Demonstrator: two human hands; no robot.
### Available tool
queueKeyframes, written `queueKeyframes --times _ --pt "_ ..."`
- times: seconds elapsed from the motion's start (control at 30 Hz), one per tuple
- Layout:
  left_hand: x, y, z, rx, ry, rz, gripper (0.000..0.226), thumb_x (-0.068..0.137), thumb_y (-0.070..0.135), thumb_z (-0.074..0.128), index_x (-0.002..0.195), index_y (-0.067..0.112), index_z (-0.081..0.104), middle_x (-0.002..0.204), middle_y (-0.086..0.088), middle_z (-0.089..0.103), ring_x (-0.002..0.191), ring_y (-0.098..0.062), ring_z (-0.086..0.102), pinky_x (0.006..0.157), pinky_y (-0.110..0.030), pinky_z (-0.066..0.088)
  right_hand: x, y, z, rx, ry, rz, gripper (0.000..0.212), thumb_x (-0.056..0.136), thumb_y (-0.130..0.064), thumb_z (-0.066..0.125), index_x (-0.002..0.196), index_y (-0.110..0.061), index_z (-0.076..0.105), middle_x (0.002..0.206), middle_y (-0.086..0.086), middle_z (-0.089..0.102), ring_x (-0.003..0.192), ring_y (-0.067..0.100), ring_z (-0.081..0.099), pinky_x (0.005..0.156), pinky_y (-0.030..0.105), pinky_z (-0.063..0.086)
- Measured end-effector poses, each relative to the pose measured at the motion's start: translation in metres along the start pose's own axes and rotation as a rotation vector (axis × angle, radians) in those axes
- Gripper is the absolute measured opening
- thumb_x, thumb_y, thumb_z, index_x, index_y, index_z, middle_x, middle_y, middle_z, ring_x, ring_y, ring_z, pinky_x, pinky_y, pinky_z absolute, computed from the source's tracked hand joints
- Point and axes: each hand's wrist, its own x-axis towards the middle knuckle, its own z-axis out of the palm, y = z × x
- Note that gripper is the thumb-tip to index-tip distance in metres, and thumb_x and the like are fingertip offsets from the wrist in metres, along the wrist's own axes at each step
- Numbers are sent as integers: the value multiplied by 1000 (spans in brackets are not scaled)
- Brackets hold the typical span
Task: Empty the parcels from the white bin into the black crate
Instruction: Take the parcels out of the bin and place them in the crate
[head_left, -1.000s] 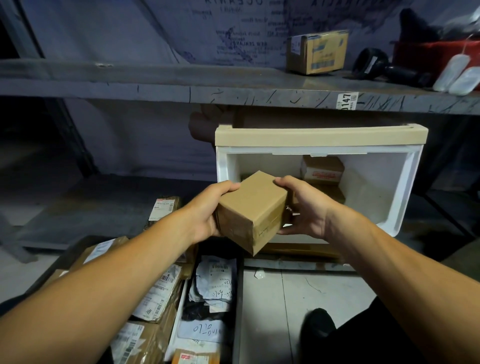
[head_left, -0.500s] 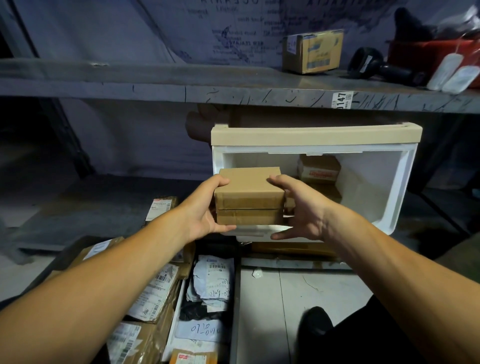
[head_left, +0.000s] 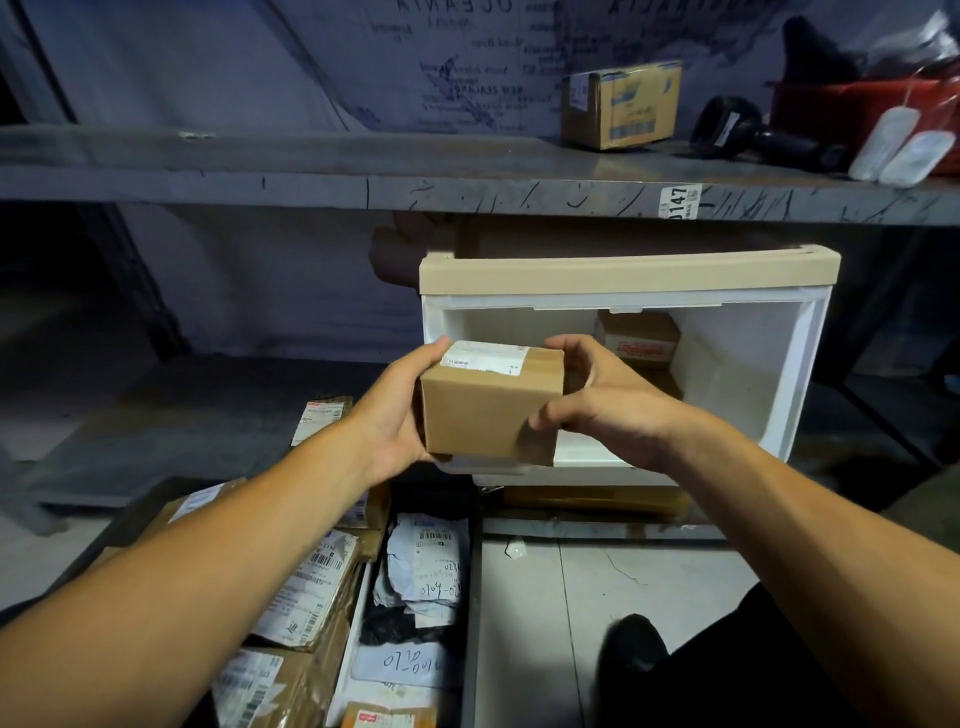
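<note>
brown parcel (head_left: 488, 410) with white label; white bin (head_left: 753, 395), beige rim

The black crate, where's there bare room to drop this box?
Little. The black crate is crowded: labelled parcels fill its left, mailers its right. Bare room is the floor tiles right of its wall, before the shoe. Both hands hold the box.

I see a dim scene, bluish cast, light falling mostly on the white bin (head_left: 748, 395) and floor tiles (head_left: 597, 613). Left side and under the shelf (head_left: 311, 176) sink into deep shadow; wide-angle bending and slight blur at the edges.
</note>
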Motion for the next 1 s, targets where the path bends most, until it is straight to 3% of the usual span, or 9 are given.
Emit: queueKeyframes --times 0.07,0.23,0.4,0.47,0.57,0.67,0.73,0.87,1.0 --pt "-1 -3 0 57 47 -38 36 88 52 66 115 29 72 116 -8 74 109 -34 67 96 -66 47 -2 0 2 -92 -27 -47 85 66 21 77 130 -25 45 131 6 54 125 28 52 105 45 52" --pt "-3 -6 3 33 93 -28 32 90 34 69 120 22 67 123 -10 70 111 -31 66 80 -54 58 -3 0 3 -183 -59 -65 89 68 17 79 131 -33 41 135 1 50 131 25 45 112 48 45" --pt "-4 -7 5 52 51 36 26 93 21 62 119 19 65 115 -11 72 104 -27 66 78 -54 59 3 0 4 -13 -15 103 78 61 -53 84 129 -38 48 135 2 55 125 27 53 108 53 43" --pt "-4 -8 8 70 21 73 29 92 14 61 121 19 63 115 -13 72 102 -29 66 82 -56 56 4 -1 2 4 41 171 67 79 -65 69 134 -31 51 131 5 59 118 28 57 104 54 47" --pt "-8 -8 12 80 -23 164 36 89 1 60 119 20 61 116 -15 71 100 -29 66 74 -41 56 2 1 -5 23 60 332 60 91 -73 50 119 -22 68 115 10 68 110 34 62 95 57 52" --pt "-8 -9 12 65 -60 281 52 70 -7 67 111 23 61 122 -13 63 107 -28 64 70 -33 56 0 0 -7 186 47 422 56 92 -68 52 116 -19 68 116 14 68 104 34 66 72 51 60" --pt "-8 -7 10 68 -88 314 59 62 -5 66 112 26 60 133 -13 58 119 -32 60 71 -34 56 -1 -2 -5 232 18 426 42 94 -57 57 115 -23 68 118 15 68 102 31 66 67 43 60" --pt "-9 -7 10 68 -99 284 73 74 -8 67 135 30 54 132 -5 65 122 -25 60 84 -37 57 0 0 -6 237 47 342 29 93 -45 63 112 -25 72 115 11 72 109 29 65 79 43 59" --pt "-12 -7 11 5 -70 93 48 87 35 65 134 25 60 128 -8 69 118 -30 65 98 -52 50 1 -2 -3 239 66 262 29 95 -34 64 120 -20 68 113 7 76 112 28 66 97 48 54"
